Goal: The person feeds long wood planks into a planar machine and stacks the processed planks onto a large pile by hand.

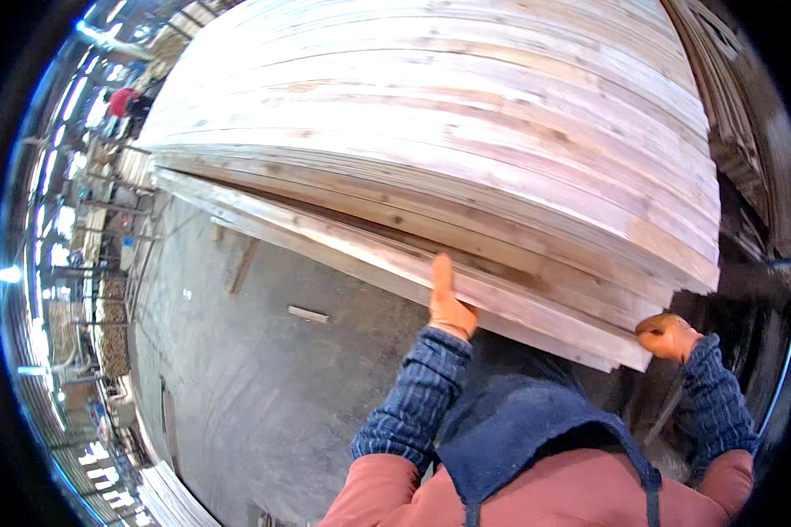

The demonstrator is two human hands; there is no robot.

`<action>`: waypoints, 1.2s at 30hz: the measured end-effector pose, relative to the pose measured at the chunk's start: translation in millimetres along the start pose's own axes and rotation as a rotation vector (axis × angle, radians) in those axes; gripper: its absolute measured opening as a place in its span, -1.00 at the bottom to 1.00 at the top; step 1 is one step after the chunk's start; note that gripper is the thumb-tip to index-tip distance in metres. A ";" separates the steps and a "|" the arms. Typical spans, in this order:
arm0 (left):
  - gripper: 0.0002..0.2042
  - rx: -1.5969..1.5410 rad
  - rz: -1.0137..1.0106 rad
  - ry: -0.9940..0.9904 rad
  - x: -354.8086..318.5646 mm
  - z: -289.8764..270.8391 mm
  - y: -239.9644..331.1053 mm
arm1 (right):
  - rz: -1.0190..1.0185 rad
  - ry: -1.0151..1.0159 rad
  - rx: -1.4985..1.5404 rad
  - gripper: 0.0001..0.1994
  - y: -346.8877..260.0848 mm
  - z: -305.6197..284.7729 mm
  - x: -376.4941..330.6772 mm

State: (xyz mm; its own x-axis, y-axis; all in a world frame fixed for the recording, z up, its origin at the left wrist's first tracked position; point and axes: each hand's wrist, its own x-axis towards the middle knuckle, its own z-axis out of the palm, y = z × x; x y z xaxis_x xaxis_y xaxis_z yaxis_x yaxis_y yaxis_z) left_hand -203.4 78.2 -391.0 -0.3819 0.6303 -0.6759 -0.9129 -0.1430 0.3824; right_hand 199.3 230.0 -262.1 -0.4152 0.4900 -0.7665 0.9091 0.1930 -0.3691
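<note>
A long pale wooden board (pixel 536 303) lies slantwise along the near side of a big stack of boards (pixel 466 97). My left hand (pixel 453 307), in an orange glove, grips it partway along; the thumb points up over the near face and the fingers are hidden beneath. At the board's right end my right hand (pixel 668 336), gloved too, is closed around the corner. A dark gap runs between this board and the stack's side, narrowing toward the far left. Another board edge (pixel 360 274) shows just under the held one.
Grey concrete floor (pixel 264 413) spreads to the left, with a small wood offcut (pixel 308 314) and a thin strip (pixel 243 265) on it. More stacked timber (pixel 729 114) stands at the right. Far left, a person in red (pixel 121 102) is near racks and wood piles (pixel 112 325).
</note>
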 end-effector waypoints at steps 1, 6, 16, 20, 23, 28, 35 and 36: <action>-0.39 0.007 -0.009 -0.011 -9.1 3.4 1.4 | -0.221 -0.011 -0.162 -0.57 -24.0 -12.5 7.1; -0.50 0.114 -0.152 -0.309 -53.1 -6.0 -31.0 | -0.684 -0.393 0.261 -0.03 -226.7 4.2 111.7; -0.47 0.869 -0.214 -0.821 -102.7 -17.5 52.9 | -0.536 -0.428 0.440 0.22 -360.2 87.6 179.4; -0.48 1.470 0.688 -0.574 -90.2 -20.5 173.6 | -0.490 -0.487 0.418 0.23 -258.3 60.9 141.5; -0.30 2.155 0.972 -0.344 -58.7 9.6 259.4 | -0.343 -0.414 0.347 0.31 -170.4 33.5 88.2; -0.13 2.859 0.374 -0.253 8.8 22.8 335.6 | -0.082 -0.111 -0.127 0.24 -40.3 22.3 -16.0; -0.09 3.222 0.141 -0.760 37.9 33.9 276.4 | -0.074 0.351 -0.344 0.06 82.9 94.0 -97.0; -0.18 3.067 0.391 -0.886 31.0 26.7 274.1 | -0.081 0.303 -0.314 0.01 88.9 95.4 -96.9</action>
State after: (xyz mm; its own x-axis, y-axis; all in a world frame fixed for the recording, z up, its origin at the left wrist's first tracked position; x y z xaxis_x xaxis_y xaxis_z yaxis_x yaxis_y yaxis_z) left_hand -461.6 78.9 -290.3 0.2048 0.7534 -0.6249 0.9489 -0.3094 -0.0621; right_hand 317.3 118.6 -270.8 -0.4995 0.6809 -0.5356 0.8595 0.4669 -0.2080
